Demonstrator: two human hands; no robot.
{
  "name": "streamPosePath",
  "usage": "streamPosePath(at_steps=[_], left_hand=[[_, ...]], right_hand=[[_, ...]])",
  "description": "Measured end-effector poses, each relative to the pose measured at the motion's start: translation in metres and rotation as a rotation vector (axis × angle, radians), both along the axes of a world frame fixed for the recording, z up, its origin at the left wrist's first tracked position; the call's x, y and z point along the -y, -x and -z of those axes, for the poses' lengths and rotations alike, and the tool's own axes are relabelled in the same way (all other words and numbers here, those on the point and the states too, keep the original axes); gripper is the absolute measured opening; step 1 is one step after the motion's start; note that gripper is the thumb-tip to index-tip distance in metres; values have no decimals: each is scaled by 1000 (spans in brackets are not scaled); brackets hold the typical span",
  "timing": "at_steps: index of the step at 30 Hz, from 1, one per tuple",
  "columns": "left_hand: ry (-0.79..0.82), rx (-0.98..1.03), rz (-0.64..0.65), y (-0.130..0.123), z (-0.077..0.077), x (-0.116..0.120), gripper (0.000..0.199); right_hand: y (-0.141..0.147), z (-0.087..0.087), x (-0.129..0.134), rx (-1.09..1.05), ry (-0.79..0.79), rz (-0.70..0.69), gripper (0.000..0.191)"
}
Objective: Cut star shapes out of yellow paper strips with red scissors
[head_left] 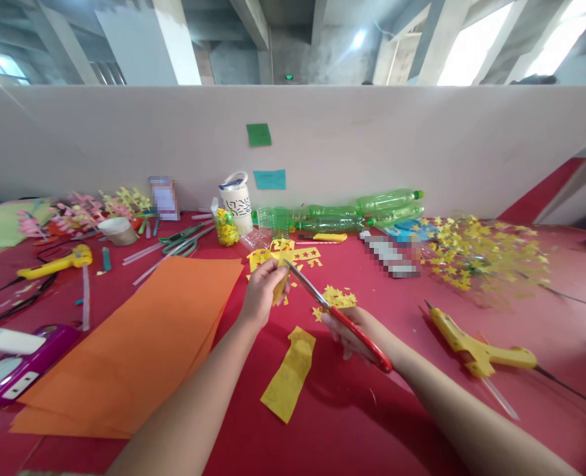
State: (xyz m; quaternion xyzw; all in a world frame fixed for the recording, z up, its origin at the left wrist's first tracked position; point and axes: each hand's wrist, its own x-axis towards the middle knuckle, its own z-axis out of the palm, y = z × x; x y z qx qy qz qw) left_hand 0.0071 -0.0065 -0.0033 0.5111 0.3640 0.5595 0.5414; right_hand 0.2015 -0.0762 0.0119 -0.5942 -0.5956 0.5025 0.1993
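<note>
My left hand (263, 291) pinches a small piece of yellow paper (279, 291), partly hidden by the fingers. In my right hand (355, 330) is a pair of scissors (339, 316) with red handles, its blades pointing up and left to the yellow piece. Whether the blades touch the paper I cannot tell. Below both hands a larger yellow strip (289, 377) lies on the red table. Just beyond my right hand is a pile of cut yellow stars (339, 297). Behind my left hand lie yellow scraps with star-shaped holes (305, 254).
Orange sheets (139, 344) lie at left, near a purple device (25, 363) and a yellow glue gun (57, 262). Another glue gun (481, 347) lies at right, below yellow star sprays (471, 254). Green bottles (339, 223), a yellow cutter (329, 237) and a white cup (237, 205) stand or lie behind.
</note>
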Motion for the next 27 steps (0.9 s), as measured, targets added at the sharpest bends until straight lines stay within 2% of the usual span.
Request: streamPosePath(at_steps=[6,13,18,27], left_hand=[[-46,-41,-179,3,4,-4,20],[-16,-23,-59,0,1,1,28],[-11,2,-45,0,0,2,29],[11,18,-18,-1,0,3,28]], right_hand=[[-3,5,-1,-39,7,-11,56],[-1,6,2,-130,34,-20,56],[1,4,6,-187,18,-35,54],[5,-2,9,-143,-23,-25,50]])
